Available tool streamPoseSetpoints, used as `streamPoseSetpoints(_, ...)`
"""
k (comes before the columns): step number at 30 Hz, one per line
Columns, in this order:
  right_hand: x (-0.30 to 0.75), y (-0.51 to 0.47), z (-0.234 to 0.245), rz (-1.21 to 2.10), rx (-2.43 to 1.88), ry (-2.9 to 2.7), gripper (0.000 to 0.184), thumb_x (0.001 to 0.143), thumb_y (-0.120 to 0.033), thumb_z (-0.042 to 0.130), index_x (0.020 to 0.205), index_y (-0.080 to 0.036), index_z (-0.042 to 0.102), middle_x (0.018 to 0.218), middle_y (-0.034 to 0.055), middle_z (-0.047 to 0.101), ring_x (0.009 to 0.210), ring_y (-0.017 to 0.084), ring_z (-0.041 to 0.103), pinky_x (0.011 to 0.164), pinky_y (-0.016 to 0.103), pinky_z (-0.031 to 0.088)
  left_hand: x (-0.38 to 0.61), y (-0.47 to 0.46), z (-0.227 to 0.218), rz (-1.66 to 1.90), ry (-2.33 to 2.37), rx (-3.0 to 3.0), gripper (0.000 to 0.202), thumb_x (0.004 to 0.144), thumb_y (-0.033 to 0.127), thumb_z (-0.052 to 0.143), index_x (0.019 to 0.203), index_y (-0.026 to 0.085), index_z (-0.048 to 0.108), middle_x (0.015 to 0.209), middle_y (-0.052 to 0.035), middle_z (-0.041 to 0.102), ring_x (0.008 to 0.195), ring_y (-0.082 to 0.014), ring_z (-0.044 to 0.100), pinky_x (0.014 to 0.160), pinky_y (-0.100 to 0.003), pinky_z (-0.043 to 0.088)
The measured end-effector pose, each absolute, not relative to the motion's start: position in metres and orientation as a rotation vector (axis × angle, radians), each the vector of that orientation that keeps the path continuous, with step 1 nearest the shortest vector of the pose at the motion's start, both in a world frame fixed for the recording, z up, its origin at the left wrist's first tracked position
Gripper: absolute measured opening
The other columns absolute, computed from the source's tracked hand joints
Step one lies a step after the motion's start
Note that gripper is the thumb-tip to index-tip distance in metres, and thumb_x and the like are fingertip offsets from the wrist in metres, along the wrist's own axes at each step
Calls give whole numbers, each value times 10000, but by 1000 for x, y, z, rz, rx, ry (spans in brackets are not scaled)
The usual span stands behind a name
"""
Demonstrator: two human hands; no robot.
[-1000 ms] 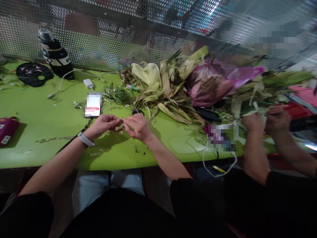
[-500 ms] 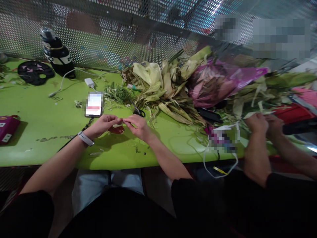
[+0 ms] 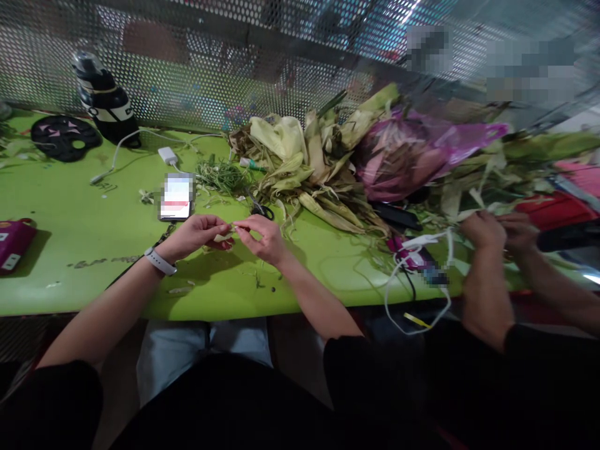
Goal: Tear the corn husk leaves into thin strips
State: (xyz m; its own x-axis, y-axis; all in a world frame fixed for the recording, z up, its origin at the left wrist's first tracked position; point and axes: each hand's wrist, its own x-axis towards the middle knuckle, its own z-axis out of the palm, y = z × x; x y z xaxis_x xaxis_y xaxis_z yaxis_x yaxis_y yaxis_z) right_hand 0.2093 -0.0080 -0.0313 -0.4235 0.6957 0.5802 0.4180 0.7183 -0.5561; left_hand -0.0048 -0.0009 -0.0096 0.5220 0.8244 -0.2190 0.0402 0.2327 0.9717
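Over the green table, my left hand [image 3: 204,232] pinches a small pale strip, which looks like a piece of corn husk [image 3: 223,237]. Its lower part shows between my left fingers. My right hand [image 3: 262,238] meets it from the other side, thumb and forefinger pinched at the strip's upper end. The fingertips of both hands nearly touch. Just behind my right hand lie black-handled scissors [image 3: 262,211], partly under scraps. A tangle of thin green strips [image 3: 220,174] is beyond my hands, beside a big heap of dry corn husks [image 3: 309,162].
A phone [image 3: 175,197] lies behind my left hand, near a dark bottle [image 3: 105,103] and a black mask [image 3: 65,137]. A purple box [image 3: 15,245] is at left. Right of the husks are a pink plastic bag [image 3: 398,156] and a co-worker's hands [image 3: 497,234] holding pale husk.
My fingers have shifted slightly around the pale strip, both hands staying together at the same place. The co-worker's hands have moved a little. The view has shifted slightly.
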Motion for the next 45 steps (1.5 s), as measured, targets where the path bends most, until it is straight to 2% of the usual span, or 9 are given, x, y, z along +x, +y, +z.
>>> streamPoseSetpoints(5,208,-7,-33,450,-827,-2050,231,933,-317,573,988,-174,746,862,74,749,755,160,667,697,343,570,-3,-2,-8,676,916,1258,238,821,335,747,901,120,686,895,-75,763,743,-132,727,798,-301,605)
streamPoseSetpoints(9,207,-5,-36,439,-831,-2046,214,945,-316,567,998,-184,727,885,78,740,797,169,668,729,359,576,-2,-3,-8,736,899,1234,255,804,321,762,923,114,672,871,-76,766,794,-146,731,839,-330,601)
streamPoseSetpoints(15,205,-8,-32,618,-914,-1970,205,931,-361,583,999,-177,645,906,75,704,795,159,658,722,335,575,-2,-4,-8,785,854,1347,233,812,301,751,927,122,657,838,-52,750,761,-122,711,766,-286,588)
streamPoseSetpoints(20,203,-11,-30,762,-920,-1881,238,918,-378,603,1061,-189,598,964,73,706,856,159,672,806,348,576,-3,-4,-11,813,816,1484,285,834,314,724,1016,132,603,793,-42,733,705,-119,691,664,-252,549)
streamPoseSetpoints(24,201,-13,-30,847,-917,-1842,246,907,-375,621,1056,-179,613,966,71,712,862,154,676,811,330,575,-3,-5,-13,822,796,1595,366,869,310,683,1154,143,525,752,-25,705,654,-114,655,592,-227,487)
streamPoseSetpoints(30,202,-10,-32,892,-930,-1845,243,909,-398,616,963,-169,675,920,58,720,835,149,675,785,315,567,-1,-6,-13,872,792,1649,362,880,285,655,1170,164,476,772,-19,678,670,-109,631,584,-221,453)
streamPoseSetpoints(35,204,-8,-36,928,-928,-1827,269,913,-421,613,982,-172,685,936,57,717,858,148,673,812,321,568,-1,-8,-9,861,831,1677,340,885,287,648,1162,178,482,773,-15,659,665,-111,617,577,-231,435)
streamPoseSetpoints(40,204,-9,-32,858,-847,-1898,275,953,-372,565,1118,-191,690,1055,81,701,982,170,657,889,348,553,-2,-10,-10,894,804,1751,400,913,287,612,1263,184,448,780,-2,615,688,-113,598,586,-231,432)
streamPoseSetpoints(45,205,-7,-30,754,-827,-1939,248,955,-350,565,1081,-207,725,987,72,707,925,171,647,861,360,549,-1,-10,-10,917,865,1780,422,910,300,616,1276,183,444,795,-7,616,712,-127,622,598,-235,455)
